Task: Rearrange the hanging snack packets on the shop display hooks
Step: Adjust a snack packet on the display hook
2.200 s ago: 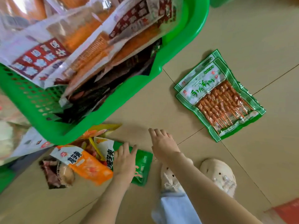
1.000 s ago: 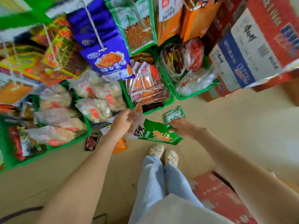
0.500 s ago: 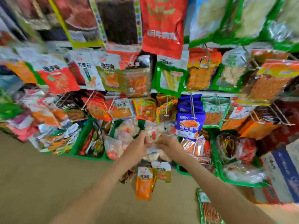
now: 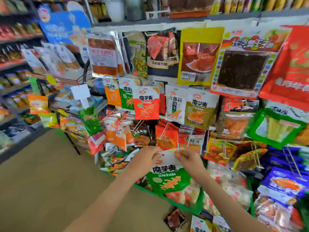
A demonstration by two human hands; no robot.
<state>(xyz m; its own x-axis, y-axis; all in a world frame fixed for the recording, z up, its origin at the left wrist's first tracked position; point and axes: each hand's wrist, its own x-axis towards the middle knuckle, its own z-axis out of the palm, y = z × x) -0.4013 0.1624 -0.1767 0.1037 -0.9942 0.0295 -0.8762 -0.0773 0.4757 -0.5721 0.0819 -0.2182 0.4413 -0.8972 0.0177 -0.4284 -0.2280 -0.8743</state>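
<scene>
A person is holding a green-and-white plastic snack packet (image 4: pixel 168 178) with orange printing up in front of a crowded shop display, low and near its middle. The left hand (image 4: pixel 145 162) is pinching the packet's white top edge at the left corner, while the right hand (image 4: pixel 189 159) is gripping the same edge at the right, fingers curled over it. The packet is hanging down between the two hands, tilted slightly, clear of the rack.

Just beneath it, a green plastic basket (image 4: pixel 192 209) is holding clear bags of snacks. A thin metal display hook (image 4: pixel 224 149) is jutting out just to the right of the hands, in front of an orange-and-yellow packet (image 4: pixel 219 152).

Above the hands, a row of similar packets is hanging side by side: an orange-and-white one (image 4: pixel 112 95), a green-and-white one (image 4: pixel 126 97), a red-and-white one (image 4: pixel 146 104) in front, and an olive-and-white one (image 4: pixel 199 111) further right. Higher still, a large yellow-bordered bag of red meat slices (image 4: pixel 199 56) is hanging under a grey shelf edge (image 4: pixel 184 20). Blue foil packets (image 4: pixel 284 183) are crowding the lower right, and a tan tiled floor (image 4: pixel 41 190) is stretching away on the left.
</scene>
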